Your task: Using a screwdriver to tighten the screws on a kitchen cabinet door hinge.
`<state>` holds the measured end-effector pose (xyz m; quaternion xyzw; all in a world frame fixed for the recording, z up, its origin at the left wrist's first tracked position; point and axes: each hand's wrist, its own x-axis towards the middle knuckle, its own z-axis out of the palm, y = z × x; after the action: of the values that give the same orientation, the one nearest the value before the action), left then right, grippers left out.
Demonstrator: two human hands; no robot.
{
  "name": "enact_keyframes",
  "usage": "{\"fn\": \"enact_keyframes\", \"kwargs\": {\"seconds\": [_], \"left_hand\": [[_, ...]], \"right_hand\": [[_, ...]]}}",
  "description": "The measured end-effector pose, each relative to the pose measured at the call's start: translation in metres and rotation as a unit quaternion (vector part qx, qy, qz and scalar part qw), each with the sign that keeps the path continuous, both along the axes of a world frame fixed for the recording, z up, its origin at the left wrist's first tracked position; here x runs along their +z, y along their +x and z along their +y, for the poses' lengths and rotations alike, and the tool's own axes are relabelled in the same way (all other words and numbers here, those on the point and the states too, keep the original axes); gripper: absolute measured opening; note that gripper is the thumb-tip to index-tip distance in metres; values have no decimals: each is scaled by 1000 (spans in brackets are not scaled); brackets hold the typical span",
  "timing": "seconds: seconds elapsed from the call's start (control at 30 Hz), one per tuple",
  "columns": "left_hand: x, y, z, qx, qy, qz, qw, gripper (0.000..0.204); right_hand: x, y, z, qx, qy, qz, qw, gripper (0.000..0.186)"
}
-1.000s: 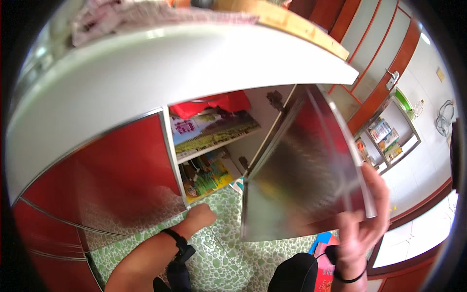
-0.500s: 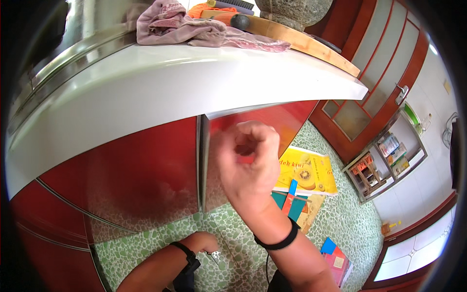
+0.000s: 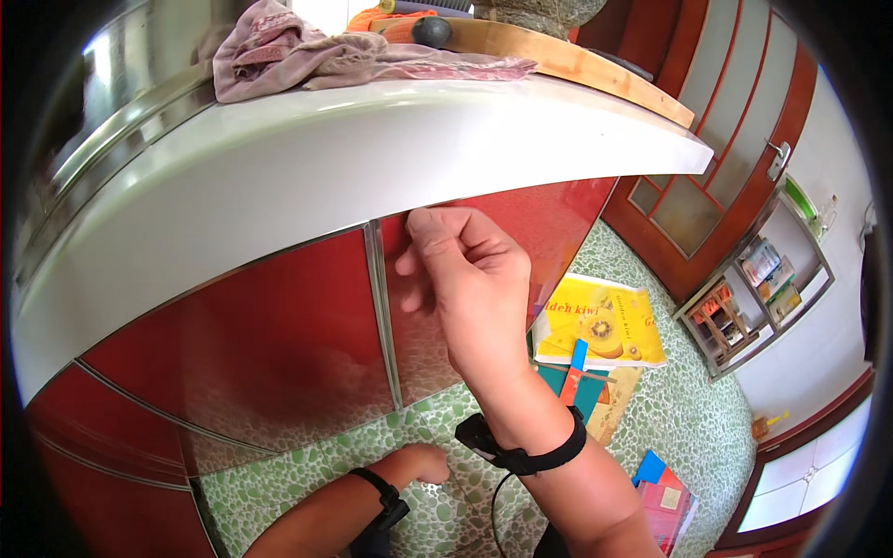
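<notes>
My right hand [image 3: 479,270] is raised in front of the red cabinet door [image 3: 567,214], close under the white countertop [image 3: 372,139]. Its thumb and forefinger are pinched together near the door's upper edge, the other fingers curled; whatever may be between them is hidden. Lower down, my left hand [image 3: 428,462] is closed above the green pebble-patterned floor [image 3: 326,456], and its contents do not show. A black band circles each wrist. To the left of a metal strip [image 3: 383,316] is another red cabinet panel [image 3: 279,344].
On the counter lie a crumpled pink cloth [image 3: 279,56] and a round wooden board [image 3: 558,56] under a stone vessel [image 3: 549,11]. A yellow printed sheet [image 3: 605,321] and flat coloured pieces [image 3: 586,391] cover part of the floor. Farther right stand a small shelf [image 3: 763,279] and a red-framed door [image 3: 735,102].
My right hand has moved up toward the counter's underside and turned, its fingers now pinched. The shiny bit beside my left hand no longer shows. The whole view has shifted slightly.
</notes>
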<state>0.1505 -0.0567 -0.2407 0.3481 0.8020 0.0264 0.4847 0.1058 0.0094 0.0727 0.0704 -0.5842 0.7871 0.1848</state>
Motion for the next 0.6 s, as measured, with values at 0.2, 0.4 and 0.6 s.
{"fn": "enact_keyframes", "kwargs": {"seconds": [0.2, 0.4, 0.6], "left_hand": [[-54, -5, -9, 101, 131, 84, 983, 26], [-76, -20, -14, 527, 261, -165, 792, 29], [-64, -23, -12, 614, 195, -115, 756, 53]], "right_hand": [[29, 5, 3, -5, 30, -18, 999, 18], [46, 0, 4, 82, -52, -62, 993, 21], [61, 19, 20, 155, -68, -98, 981, 28]]}}
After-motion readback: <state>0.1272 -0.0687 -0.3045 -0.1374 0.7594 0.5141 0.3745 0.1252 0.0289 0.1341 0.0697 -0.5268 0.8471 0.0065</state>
